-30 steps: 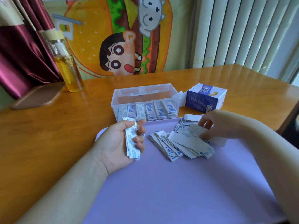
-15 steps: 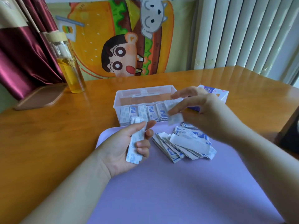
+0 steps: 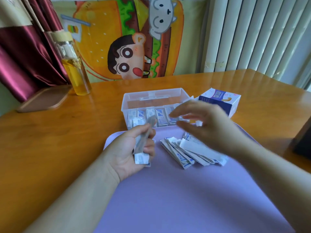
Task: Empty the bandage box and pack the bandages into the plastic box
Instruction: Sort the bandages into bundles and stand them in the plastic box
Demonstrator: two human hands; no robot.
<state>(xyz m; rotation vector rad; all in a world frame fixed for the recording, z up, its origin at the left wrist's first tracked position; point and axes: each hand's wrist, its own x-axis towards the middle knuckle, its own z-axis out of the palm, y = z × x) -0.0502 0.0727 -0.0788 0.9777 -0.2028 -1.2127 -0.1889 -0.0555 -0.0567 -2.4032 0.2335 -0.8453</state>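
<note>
The clear plastic box (image 3: 151,94) stands open on the table beyond the mat, with a row of bandages upright along its near wall. To its right lies the blue and white bandage box (image 3: 218,101), its flap open. A loose pile of bandages (image 3: 190,153) is spread on the purple mat (image 3: 185,199). My left hand (image 3: 124,153), left of the pile, grips a stack of bandages (image 3: 141,158). Above the pile and just in front of the plastic box hovers my right hand (image 3: 207,125), blurred, fingers apart, with nothing clearly in it.
A glass bottle (image 3: 74,64) of yellow liquid stands at the back left, next to a wooden board (image 3: 43,100). A dark object (image 3: 303,140) sits at the right table edge. A cartoon cloth and a curtain hang behind the wooden table (image 3: 58,140).
My right hand picked a bandage from the pile and carried it left toward my left hand. The stack in my left hand now looks thicker, and the right hand's fingers have spread.
</note>
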